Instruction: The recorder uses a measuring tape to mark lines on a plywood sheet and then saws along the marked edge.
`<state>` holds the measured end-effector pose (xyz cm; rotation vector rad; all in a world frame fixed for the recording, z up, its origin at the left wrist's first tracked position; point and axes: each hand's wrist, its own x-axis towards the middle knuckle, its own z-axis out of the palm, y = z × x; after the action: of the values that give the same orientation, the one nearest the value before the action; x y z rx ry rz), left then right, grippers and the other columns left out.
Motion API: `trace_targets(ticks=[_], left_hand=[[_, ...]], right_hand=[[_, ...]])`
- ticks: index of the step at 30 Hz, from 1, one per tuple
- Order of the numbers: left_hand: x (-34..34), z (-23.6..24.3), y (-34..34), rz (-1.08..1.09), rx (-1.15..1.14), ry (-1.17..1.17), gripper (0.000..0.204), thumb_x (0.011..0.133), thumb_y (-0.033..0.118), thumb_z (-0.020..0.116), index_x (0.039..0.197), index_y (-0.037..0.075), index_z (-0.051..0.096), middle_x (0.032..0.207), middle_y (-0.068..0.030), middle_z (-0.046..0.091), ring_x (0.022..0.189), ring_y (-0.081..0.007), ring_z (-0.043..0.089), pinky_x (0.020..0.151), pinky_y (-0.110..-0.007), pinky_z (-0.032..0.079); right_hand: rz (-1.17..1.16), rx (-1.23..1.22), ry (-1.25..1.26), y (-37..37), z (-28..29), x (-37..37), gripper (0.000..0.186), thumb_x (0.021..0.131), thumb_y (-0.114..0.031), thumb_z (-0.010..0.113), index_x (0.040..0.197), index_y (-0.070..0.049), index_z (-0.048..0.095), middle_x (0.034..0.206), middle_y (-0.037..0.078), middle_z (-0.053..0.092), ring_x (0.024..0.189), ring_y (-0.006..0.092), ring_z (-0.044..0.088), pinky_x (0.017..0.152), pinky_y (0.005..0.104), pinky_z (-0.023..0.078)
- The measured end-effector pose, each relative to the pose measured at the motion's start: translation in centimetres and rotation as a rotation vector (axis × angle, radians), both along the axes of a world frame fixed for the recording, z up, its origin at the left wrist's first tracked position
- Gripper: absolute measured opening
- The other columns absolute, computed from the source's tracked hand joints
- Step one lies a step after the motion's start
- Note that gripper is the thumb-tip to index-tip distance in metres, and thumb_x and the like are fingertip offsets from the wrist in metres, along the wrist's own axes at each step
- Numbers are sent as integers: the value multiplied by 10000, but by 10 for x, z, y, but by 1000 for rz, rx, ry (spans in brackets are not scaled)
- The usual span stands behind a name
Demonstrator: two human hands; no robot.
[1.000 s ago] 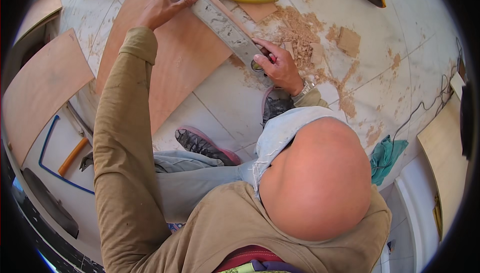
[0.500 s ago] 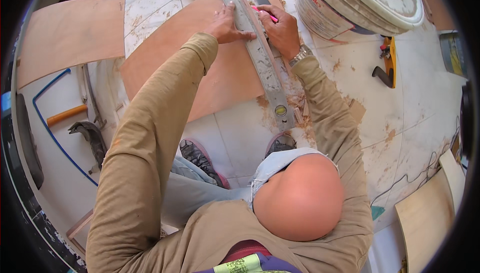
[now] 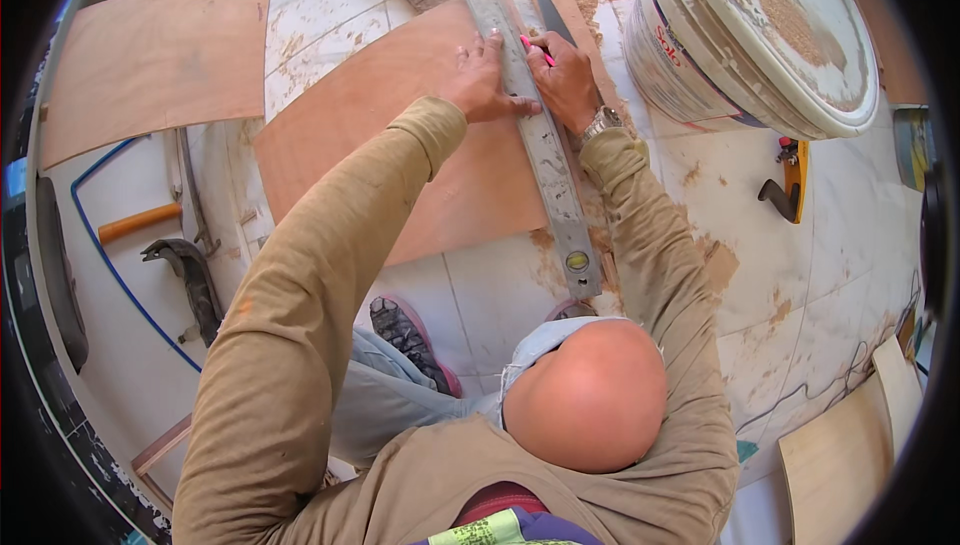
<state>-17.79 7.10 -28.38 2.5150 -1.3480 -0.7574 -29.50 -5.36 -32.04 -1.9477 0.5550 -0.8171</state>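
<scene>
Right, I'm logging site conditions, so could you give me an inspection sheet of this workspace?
Surface: pale tiled floor, with scattered sawdust.
Work things: spirit level lying on a reddish-brown board; pink pen-like tool.
Clutter: orange handle at left, saw blade near the level, yellow tool at right.
Hands: left hand spread over board and level; right hand gripping the pink pen-like tool.
Cables: dark cord on the floor, right.
Surroundings: white bucket with dusty lid, upper right; loose panel, upper left.

Over there beyond the knee point(image 3: 590, 395) lies the board point(image 3: 470, 183), the level point(image 3: 550, 165) along its right side, near end jutting past it. The bucket point(image 3: 685, 55) stands farther right, a panel point(image 3: 160, 75) left; a sheet point(image 3: 838, 460) lies right of the knee.
</scene>
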Motion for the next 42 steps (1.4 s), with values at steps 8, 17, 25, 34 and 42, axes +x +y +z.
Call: trace_targets(ticks=[8,17,25,34,42], left_hand=[[4,-5,0,-57,-26,-10,1368,674,663,838,1526,-147,139,1600,-340,182,1533,-441,106,1258,-500,82],[1,-14,0,-40,-62,-45,1366,654,654,854,1533,-129,162,1586,-330,224,1521,-440,153,1256,-498,87],[5,-9,-3,-42,-71,-6,1444,583,718,855,1570,-61,145,1592,-373,186,1509,-502,149,1242,-504,163],[-3,7,-4,-65,-105,-26,1279,645,586,899,1504,-119,265,1481,-338,406,1409,-449,393,1187,-453,332],[3,-6,-2,-47,-57,-58,1425,601,730,839,1565,-69,159,1586,-370,214,1515,-474,170,1245,-490,155]], right_hand=[[87,-151,115,-49,8,80,232,951,-239,573,1047,-56,679,918,238,701,893,420,677,793,476,541],[130,-131,273,-54,8,73,230,908,-256,604,974,-71,724,917,206,719,901,393,696,836,468,544],[188,-288,327,-55,5,48,297,944,-287,549,973,-34,701,920,243,706,885,406,690,800,486,549],[996,-341,1102,38,101,-224,109,869,-126,652,917,-32,680,797,179,678,741,380,666,655,465,515],[142,-176,85,-2,49,-91,239,968,-183,617,1147,-49,703,896,201,711,807,371,703,725,397,559]])
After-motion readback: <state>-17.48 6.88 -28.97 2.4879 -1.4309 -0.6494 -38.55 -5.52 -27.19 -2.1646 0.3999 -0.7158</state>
